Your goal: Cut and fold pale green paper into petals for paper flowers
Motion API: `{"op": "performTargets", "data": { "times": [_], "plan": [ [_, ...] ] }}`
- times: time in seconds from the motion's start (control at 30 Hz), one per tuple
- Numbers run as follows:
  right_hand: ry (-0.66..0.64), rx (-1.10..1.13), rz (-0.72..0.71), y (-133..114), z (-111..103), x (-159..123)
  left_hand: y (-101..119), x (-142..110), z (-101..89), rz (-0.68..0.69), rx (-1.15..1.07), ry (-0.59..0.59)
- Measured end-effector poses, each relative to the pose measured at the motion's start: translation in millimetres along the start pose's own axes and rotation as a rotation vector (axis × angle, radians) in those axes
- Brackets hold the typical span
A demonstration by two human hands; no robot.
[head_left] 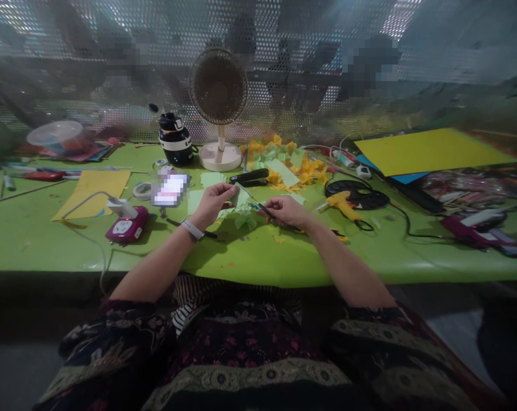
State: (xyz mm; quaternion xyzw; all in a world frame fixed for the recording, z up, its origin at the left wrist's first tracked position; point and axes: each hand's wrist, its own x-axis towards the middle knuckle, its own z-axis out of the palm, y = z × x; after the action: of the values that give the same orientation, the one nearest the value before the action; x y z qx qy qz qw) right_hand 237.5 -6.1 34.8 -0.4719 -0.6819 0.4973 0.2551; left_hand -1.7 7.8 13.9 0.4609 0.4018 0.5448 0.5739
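My left hand [215, 201] pinches a piece of light green paper [236, 212] and holds it just above the green table [35, 234]. My right hand [286, 211] grips a pair of scissors [258, 204], whose blades point up and left into the green paper. Both hands are close together near the middle of the table. A watch band sits on my left wrist.
A small fan [218, 103] stands behind, with a dark cup [175, 140] to its left. Yellow and green paper scraps [284, 162], a black stapler [249, 177], a yellow glue gun [344, 204], tape rolls [142, 190], a pink device [126, 225] and yellow sheets [429, 149] lie around.
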Motion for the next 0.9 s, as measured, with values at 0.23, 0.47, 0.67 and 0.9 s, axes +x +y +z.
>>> {"op": "performTargets", "data": {
  "times": [0.23, 0.47, 0.67, 0.9],
  "plan": [
    [-0.021, -0.037, 0.0, 3.1, -0.8, 1.6, 5.2, -1.6, 2.3, -0.083, -0.099, -0.044],
    [-0.01, -0.047, 0.019, -0.7, 2.0, 0.3, -0.7, 1.4, -1.1, -0.083, -0.163, -0.055],
    [-0.025, -0.053, 0.027, -0.1, 2.6, 1.0, -2.7, 2.1, -0.7, -0.094, -0.168, -0.041],
    [-0.002, -0.031, 0.018, -2.1, 3.7, -0.1, -2.5, 3.9, -2.1, -0.087, -0.14, -0.043]
  ]
}}
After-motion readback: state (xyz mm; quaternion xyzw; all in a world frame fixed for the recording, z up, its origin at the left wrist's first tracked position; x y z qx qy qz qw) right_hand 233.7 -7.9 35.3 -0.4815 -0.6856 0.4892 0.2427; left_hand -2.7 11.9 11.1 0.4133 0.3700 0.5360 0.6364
